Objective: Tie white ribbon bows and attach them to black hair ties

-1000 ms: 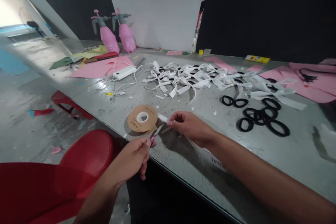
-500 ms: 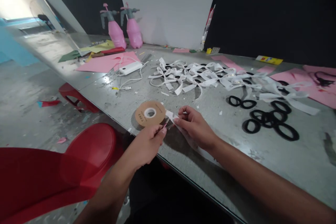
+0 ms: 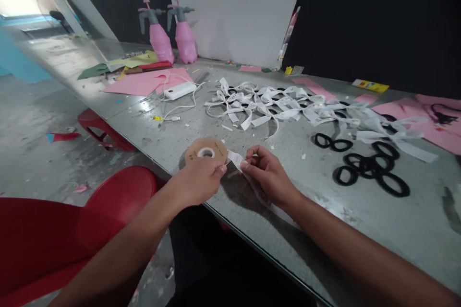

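Note:
My left hand [image 3: 201,178] is closed at the table's near edge, over the front of a brown cardboard ribbon spool [image 3: 218,147]. Between its thumb and fingers is a thin, slender tool; only a sliver of its tip shows beside the ribbon. My right hand [image 3: 268,172] pinches a white ribbon [image 3: 236,159] just right of the spool. From that pinch the ribbon's long tail runs down under the right forearm. Several black hair ties [image 3: 367,164] lie to the right. Behind the hands is a pile of white ribbon bows [image 3: 266,105] on black hair ties.
Two pink spray bottles [image 3: 161,43] stand at the back left. A white power bank [image 3: 179,91] with a cable lies near pink sheets [image 3: 139,82]. A red stool [image 3: 126,192] is beside the table's left edge. Dark and white panels line the back.
My left hand has moved slightly up and left, now covering part of the spool and most of the thin tool. My right hand keeps its pinch on the ribbon, almost still.

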A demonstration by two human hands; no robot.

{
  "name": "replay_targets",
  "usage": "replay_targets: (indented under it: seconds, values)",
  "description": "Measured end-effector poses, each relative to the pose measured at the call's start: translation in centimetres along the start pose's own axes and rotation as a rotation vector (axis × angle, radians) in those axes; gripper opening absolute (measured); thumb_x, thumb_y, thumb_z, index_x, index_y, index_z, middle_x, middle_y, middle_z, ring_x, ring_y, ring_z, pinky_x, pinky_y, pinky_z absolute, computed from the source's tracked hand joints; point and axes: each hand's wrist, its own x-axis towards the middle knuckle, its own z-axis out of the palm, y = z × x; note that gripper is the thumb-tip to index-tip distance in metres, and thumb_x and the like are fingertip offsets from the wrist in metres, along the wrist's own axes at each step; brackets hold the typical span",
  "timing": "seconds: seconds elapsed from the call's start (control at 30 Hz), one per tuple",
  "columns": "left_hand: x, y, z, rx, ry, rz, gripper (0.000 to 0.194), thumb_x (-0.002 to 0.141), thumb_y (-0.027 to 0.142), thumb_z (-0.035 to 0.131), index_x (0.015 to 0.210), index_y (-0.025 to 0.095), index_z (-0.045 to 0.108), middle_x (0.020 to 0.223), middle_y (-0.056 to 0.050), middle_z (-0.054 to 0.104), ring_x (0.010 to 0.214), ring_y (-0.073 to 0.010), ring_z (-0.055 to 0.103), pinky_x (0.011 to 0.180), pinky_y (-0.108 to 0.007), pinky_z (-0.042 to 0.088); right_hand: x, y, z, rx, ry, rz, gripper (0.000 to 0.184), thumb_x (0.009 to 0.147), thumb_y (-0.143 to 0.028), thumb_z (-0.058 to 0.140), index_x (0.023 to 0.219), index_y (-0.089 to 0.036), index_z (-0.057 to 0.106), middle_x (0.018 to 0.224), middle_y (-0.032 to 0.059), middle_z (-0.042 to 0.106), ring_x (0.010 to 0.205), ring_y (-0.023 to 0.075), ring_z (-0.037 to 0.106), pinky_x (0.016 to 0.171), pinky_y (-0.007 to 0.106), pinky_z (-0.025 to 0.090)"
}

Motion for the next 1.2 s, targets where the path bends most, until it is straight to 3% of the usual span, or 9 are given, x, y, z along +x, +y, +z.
replay_targets:
  seconds: [0.1,0.2,0.33,0.43,0.7,0.9,1.2]
  values:
    - [0.6,0.2,-0.5,0.229,-0.083,0.101,0.032,0.084,0.035,0.05,0.055,0.02,0.05,0.054,-0.001,0.05,0.049,-0.0128,0.041,0.048,-0.025,0.027,-0.1,-0.1,0.1,-0.031,-0.001,0.027,0.038,0.072,-0.032,0.075,0.093,-0.024,0.044,0.057,-0.0102,0.055,0.046,0.0077,0.048,0.045,0.019,0.035]
    - [0.8,0.0,-1.1,0.338,-0.104,0.19,0.033,0.088,0.031,0.042,0.057,0.02,0.047,0.056,0.0,0.051,0.052,-0.0132,0.044,0.052,-0.026,0.028,0.0,-0.4,0.2,-0.048,-0.002,0.046,0.051,0.074,-0.028,0.072,0.114,-0.025,0.041,0.057,-0.0113,0.056,0.045,0.009,0.049,0.045,0.019,0.037]
    - [0.5,-1.2,-1.7,0.3,-0.128,0.178,0.038,0.092,0.037,0.041,0.059,0.02,0.048,0.057,0.001,0.05,0.054,-0.0133,0.044,0.053,-0.027,0.028,0.2,-0.6,0.2,-0.045,-0.018,0.061,0.076,0.075,-0.027,0.072,0.138,-0.023,0.03,0.061,-0.0092,0.06,0.051,0.012,0.057,0.049,0.022,0.042]
    - [0.3,-2.2,-1.9,0.215,-0.154,0.11,0.043,0.094,0.042,0.039,0.059,0.02,0.049,0.054,0.001,0.05,0.05,-0.0124,0.043,0.051,-0.025,0.029,0.5,-0.6,0.1,-0.048,-0.06,0.107,0.08,0.075,-0.026,0.073,0.142,-0.022,0.029,0.065,-0.0068,0.063,0.057,0.0139,0.063,0.054,0.024,0.045]
    - [0.4,-3.4,-2.1,0.039,-0.197,0.055,0.044,0.093,0.045,0.041,0.059,0.019,0.052,0.05,0.001,0.049,0.042,-0.0097,0.038,0.043,-0.022,0.026,2.5,-1.4,0.5,-0.045,-0.261,0.276,0.062,0.076,-0.023,0.074,0.133,-0.022,0.049,0.077,-0.0002,0.07,0.062,0.0146,0.066,0.056,0.027,0.05]
    - [0.5,-3.7,-2.1,-0.029,-0.186,0.043,0.039,0.093,0.045,0.042,0.068,0.019,0.057,0.057,0.0,0.056,0.044,-0.0094,0.04,0.042,-0.021,0.026,3.3,-0.7,1.1,-0.015,-0.192,0.304,0.032,0.073,-0.033,0.079,0.097,-0.016,0.067,0.08,0.0041,0.069,0.057,0.0095,0.059,0.047,0.022,0.045]
    - [0.7,-4.0,-1.5,0.035,-0.116,0.096,0.042,0.094,0.039,0.039,0.059,0.019,0.05,0.051,0.002,0.05,0.045,-0.0093,0.041,0.047,-0.023,0.03,3.1,-0.3,1.1,-0.192,-0.146,0.185,0.036,0.071,-0.049,0.078,0.071,-0.016,0.064,0.062,-0.0031,0.059,0.042,0.0036,0.041,0.038,0.018,0.025]
